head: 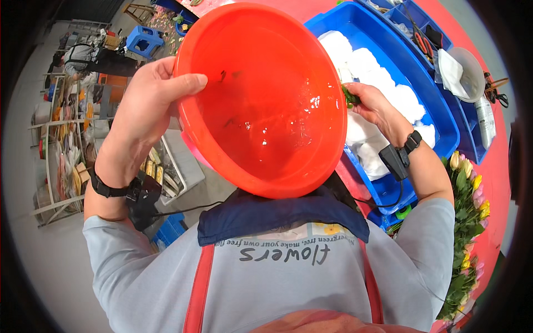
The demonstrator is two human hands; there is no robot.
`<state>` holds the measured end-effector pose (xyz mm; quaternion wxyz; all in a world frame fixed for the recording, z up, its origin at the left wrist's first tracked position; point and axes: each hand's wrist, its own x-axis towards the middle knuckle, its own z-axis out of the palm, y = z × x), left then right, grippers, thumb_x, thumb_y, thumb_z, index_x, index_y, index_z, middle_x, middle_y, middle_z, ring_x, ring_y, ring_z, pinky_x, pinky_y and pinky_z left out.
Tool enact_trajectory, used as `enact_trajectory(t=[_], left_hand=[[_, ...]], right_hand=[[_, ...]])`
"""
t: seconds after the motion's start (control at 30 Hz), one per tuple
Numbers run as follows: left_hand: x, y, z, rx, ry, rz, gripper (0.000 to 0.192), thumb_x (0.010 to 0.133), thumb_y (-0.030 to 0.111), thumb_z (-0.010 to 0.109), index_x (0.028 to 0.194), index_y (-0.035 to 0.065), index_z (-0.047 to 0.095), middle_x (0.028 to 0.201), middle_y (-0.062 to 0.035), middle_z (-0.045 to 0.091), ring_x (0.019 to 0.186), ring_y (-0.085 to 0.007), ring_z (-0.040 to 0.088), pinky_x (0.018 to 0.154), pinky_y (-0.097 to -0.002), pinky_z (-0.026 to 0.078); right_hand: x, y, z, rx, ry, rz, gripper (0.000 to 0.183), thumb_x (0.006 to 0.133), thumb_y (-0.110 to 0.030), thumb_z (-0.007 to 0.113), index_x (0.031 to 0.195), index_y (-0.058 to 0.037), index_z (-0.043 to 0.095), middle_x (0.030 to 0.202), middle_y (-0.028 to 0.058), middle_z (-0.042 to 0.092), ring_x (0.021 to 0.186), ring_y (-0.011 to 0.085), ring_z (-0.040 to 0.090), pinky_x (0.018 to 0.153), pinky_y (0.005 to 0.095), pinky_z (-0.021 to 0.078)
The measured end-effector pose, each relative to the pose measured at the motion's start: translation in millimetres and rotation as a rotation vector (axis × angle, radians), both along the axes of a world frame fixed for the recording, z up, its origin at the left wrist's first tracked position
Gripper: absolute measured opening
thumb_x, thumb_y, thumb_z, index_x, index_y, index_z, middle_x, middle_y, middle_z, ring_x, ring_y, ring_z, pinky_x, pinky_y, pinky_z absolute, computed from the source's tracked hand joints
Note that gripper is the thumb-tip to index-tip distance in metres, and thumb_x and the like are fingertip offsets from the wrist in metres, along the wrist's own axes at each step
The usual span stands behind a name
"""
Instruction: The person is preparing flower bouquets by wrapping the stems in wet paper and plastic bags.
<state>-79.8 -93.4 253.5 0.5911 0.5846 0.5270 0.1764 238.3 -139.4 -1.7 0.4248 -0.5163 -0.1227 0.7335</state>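
A red-orange plastic basin fills the middle of the view, tilted, with a little water and a few dark bits on its inner wall. My left hand grips its left rim, the thumb lying over the edge. Just beyond the right rim, my right hand pinches a small bunch of green leaves; whether it also touches the basin, I cannot tell. Below that hand is a blue plastic tray holding several white wads, their material unclear.
Blue compartment trays hold red-handled scissors. A clear plastic tub stands near them. Roses and leafy stems line the red tabletop. Leftward are a blue stool, a rack and another person.
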Motion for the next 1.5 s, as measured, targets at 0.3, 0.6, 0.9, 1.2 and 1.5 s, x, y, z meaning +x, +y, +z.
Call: enact_trajectory(t=[0.3, 0.6, 0.9, 1.2, 1.5], left_hand=[[2, 17, -2, -0.01, 0.024, -0.026, 0.027, 0.082, 0.006, 0.061, 0.106, -0.0056, 0.059, 0.1, -0.0101, 0.067, 0.084, -0.0139, 0.064, 0.081, -0.0268, 0.049], [22, 10, -1, 0.032, -0.04, 0.001, 0.017, 0.084, 0.008, 0.063, 0.095, -0.0049, 0.062, 0.082, -0.0087, 0.067, 0.065, -0.0111, 0.064, 0.057, -0.0217, 0.052], [35, 7, 3, 0.038, 0.003, 0.018, 0.02, 0.084, 0.01, 0.063, 0.098, -0.0048, 0.062, 0.085, -0.0093, 0.067, 0.069, -0.0125, 0.066, 0.062, -0.0242, 0.054], [25, 14, 2, -0.042, -0.009, -0.008, 0.023, 0.084, 0.008, 0.062, 0.104, -0.0034, 0.061, 0.095, -0.0083, 0.068, 0.081, -0.0124, 0.064, 0.078, -0.0263, 0.05], [25, 14, 3, -0.061, -0.023, 0.006, 0.022, 0.084, 0.009, 0.062, 0.103, -0.0035, 0.061, 0.096, -0.0091, 0.068, 0.081, -0.0129, 0.065, 0.079, -0.0266, 0.05]], right_hand=[[-3, 0, -8, 0.11, -0.206, 0.055, 0.026, 0.087, -0.007, 0.059, 0.11, 0.0041, 0.058, 0.097, 0.0099, 0.063, 0.081, 0.0143, 0.061, 0.071, 0.0252, 0.0512], [10, -2, -24, 0.027, 0.017, -0.039, 0.02, 0.091, -0.006, 0.05, 0.107, 0.003, 0.057, 0.096, 0.0104, 0.063, 0.08, 0.0162, 0.063, 0.065, 0.0258, 0.0537], [12, 4, -46, 0.059, 0.064, 0.109, 0.02, 0.09, -0.006, 0.045, 0.105, 0.0007, 0.057, 0.086, 0.008, 0.063, 0.069, 0.0149, 0.063, 0.053, 0.0266, 0.0541], [1, 4, -32, 0.012, 0.059, -0.001, 0.02, 0.088, -0.005, 0.049, 0.105, 0.0019, 0.058, 0.086, 0.0086, 0.064, 0.065, 0.0145, 0.063, 0.052, 0.0263, 0.0537], [1, 9, -19, 0.016, 0.095, 0.077, 0.015, 0.088, -0.005, 0.049, 0.097, 0.0035, 0.058, 0.084, 0.012, 0.064, 0.065, 0.0182, 0.065, 0.056, 0.0298, 0.0569]])
